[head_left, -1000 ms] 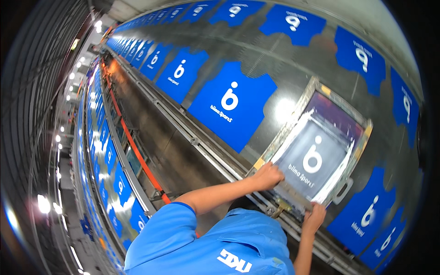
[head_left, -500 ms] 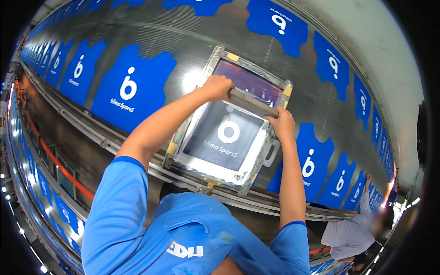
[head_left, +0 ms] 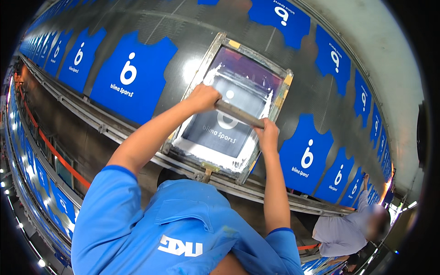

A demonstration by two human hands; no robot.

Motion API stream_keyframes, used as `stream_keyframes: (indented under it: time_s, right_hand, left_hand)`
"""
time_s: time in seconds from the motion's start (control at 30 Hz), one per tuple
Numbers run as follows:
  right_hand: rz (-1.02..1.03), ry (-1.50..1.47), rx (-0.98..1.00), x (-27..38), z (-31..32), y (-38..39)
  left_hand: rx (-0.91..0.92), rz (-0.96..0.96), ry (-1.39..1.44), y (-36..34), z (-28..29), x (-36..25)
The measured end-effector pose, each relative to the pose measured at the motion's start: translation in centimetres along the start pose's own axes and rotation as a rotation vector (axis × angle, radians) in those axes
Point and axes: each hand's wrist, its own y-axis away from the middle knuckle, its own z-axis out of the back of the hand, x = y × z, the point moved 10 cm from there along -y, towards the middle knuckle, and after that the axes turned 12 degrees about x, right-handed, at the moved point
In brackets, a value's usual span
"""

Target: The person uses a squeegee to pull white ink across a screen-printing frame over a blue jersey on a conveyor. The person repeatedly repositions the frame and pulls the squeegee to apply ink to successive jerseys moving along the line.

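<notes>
A wooden-framed printing screen (head_left: 208, 62) lies flat on a long dark table (head_left: 178, 27), over one place in a row of blue shirt pieces. White ink is smeared along its mesh edges. My left hand (head_left: 203, 97) grips the left end of a long squeegee bar (head_left: 238, 114) that lies across the middle of the screen. My right hand (head_left: 267, 134) grips the bar's right end. Both of my arms reach forward in blue short sleeves.
Blue shirt pieces with white print lie left (head_left: 130, 75) and right (head_left: 306, 158) of the screen, with more along the far side (head_left: 279, 16). A metal rail (head_left: 105, 123) runs along the table's near edge. Another person in a grey shirt (head_left: 341, 233) bends at the table, lower right.
The squeegee has come from the far end of the screen to its middle, toward me, with both hands on it. One second ago my hands were on the frame's near edge.
</notes>
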Motion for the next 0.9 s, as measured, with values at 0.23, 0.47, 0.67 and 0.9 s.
stream_keyframes:
  time_s: [0.23,0.47,0.67,0.9]
  right_hand:
    - [0.124,0.001,-0.046,5.2,-5.6,15.0]
    - [0.259,0.07,0.008,6.4,-4.4,13.8]
    - [-0.02,0.112,0.391,3.0,-7.3,7.1]
    - [-0.047,-0.079,0.574,0.7,-6.9,2.8]
  left_hand:
    - [-0.121,-0.026,0.044,15.8,-8.2,-4.6]
    - [-0.223,-0.082,-0.108,14.6,-6.6,-6.9]
    - [0.159,0.034,0.029,7.5,-8.4,-5.3]
    - [0.521,-0.077,0.303,1.5,-10.2,-2.3]
